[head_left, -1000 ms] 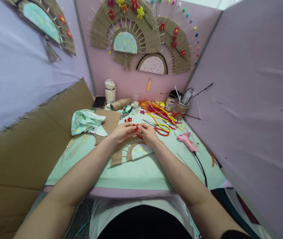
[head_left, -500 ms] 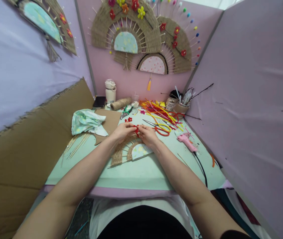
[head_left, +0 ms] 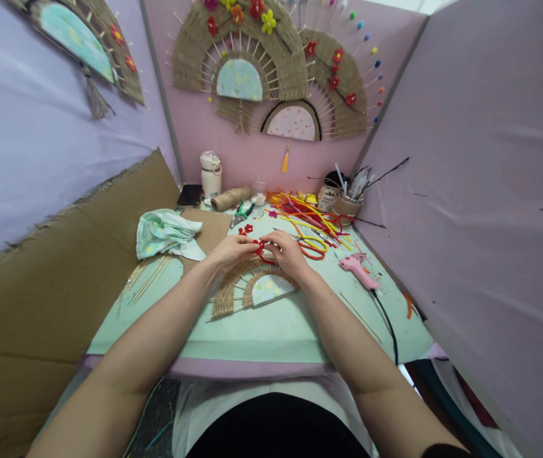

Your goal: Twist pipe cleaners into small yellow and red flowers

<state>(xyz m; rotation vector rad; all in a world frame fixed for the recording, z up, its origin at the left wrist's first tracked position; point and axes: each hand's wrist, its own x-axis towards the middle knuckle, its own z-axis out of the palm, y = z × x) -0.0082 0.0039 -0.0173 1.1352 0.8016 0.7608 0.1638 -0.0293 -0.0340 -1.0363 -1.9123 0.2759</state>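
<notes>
Between my fingertips is a red pipe cleaner (head_left: 259, 249), bent into small loops, with a loose end hanging down to the right. My left hand (head_left: 233, 250) pinches it from the left. My right hand (head_left: 284, 248) is closed on it from the other side, fingers curled over. Below both hands lies a small fan of twine and sticks (head_left: 226, 296) with a pale floral half-round centre (head_left: 271, 288). Just beyond my left hand rest small red flowers (head_left: 246, 229). Scissors with red and yellow handles (head_left: 312, 247) lie right of my right hand.
A pink glue gun (head_left: 359, 270) with a black cord is at the right. Pipe cleaners (head_left: 307, 213), pliers (head_left: 241, 215), a twine roll (head_left: 231, 198) and a white bottle (head_left: 211, 175) stand or lie at the back. Crumpled cloth (head_left: 166, 233) and cardboard (head_left: 209, 230) are left.
My right hand has shifted slightly up and turned over the red pipe cleaner, whose loose end now shows more below. My left hand has moved slightly left.
</notes>
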